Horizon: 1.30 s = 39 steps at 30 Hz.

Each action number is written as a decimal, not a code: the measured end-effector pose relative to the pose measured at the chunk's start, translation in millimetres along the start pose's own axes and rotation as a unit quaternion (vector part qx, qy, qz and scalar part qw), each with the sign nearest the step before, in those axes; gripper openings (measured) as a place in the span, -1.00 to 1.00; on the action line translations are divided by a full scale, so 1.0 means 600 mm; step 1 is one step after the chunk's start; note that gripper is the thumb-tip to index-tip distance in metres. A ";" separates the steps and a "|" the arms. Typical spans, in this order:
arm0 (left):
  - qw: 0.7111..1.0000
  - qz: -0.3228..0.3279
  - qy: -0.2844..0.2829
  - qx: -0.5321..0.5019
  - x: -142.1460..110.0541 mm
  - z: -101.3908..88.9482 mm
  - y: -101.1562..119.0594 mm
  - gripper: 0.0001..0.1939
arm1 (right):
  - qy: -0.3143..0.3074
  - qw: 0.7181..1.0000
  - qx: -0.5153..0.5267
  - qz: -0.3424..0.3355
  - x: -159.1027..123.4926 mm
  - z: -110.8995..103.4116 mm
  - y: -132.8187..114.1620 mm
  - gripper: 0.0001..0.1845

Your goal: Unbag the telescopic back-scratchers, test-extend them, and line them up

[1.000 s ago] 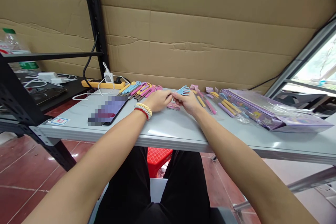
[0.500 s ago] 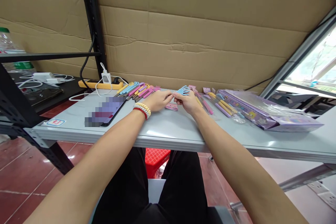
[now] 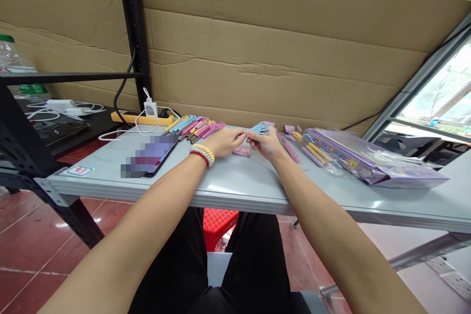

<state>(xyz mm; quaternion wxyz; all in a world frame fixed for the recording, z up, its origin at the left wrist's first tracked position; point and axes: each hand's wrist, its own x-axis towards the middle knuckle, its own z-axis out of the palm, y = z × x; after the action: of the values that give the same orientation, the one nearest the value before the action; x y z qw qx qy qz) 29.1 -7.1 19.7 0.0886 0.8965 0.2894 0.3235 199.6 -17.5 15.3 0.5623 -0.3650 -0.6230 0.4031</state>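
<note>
My left hand (image 3: 222, 141) and my right hand (image 3: 266, 144) meet over the grey table (image 3: 235, 184), both pinched on a small blue hand-shaped tool (image 3: 259, 128) with a thin metal stem. The left fingers grip the stem end; the right fingers hold it just below the blue head. A bead bracelet sits on my left wrist. A small pink piece (image 3: 242, 151) lies on the table between my hands. A row of similar coloured tools (image 3: 196, 125) lies to the left, and more of them (image 3: 301, 146) lie to the right.
A phone (image 3: 150, 156) lies left of my hands. Purple plastic packaging (image 3: 379, 162) fills the right side. A yellow power strip (image 3: 143, 117) with white cables sits at the back left beside a black shelf post (image 3: 133, 29). A cardboard wall stands behind.
Both hands stay pinched on the blue tool; they have shifted only slightly on the table. The view has tilted a little.
</note>
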 end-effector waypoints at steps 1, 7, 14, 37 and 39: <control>1.000 -0.002 0.001 0.002 -0.001 -0.002 -0.001 -0.67 | 0.007 1.000 0.005 -0.001 0.001 -0.004 -0.001 -0.63; 0.999 -0.030 -0.009 0.028 -0.014 -0.011 -0.023 -0.66 | 0.141 0.986 0.085 -0.022 0.004 -0.046 -0.016 -0.60; 0.997 -0.041 -0.001 0.069 -0.015 -0.012 -0.032 -0.66 | 0.126 0.984 0.127 0.010 0.003 -0.045 -0.014 -0.54; 0.981 -0.078 -0.042 0.174 -0.018 -0.022 -0.047 -0.63 | 0.239 0.962 0.133 0.009 0.017 -0.050 -0.022 -0.61; 0.971 -0.107 -0.043 0.212 -0.024 -0.031 -0.055 -0.65 | 0.321 0.933 0.164 0.003 0.016 -0.083 -0.030 -0.60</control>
<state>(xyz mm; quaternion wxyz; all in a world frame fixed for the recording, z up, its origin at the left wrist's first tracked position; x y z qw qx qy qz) -6.9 11.3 15.0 -0.0567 0.8719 0.4411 0.2047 248.4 -11.9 37.9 0.7830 -0.3792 -0.3340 0.3627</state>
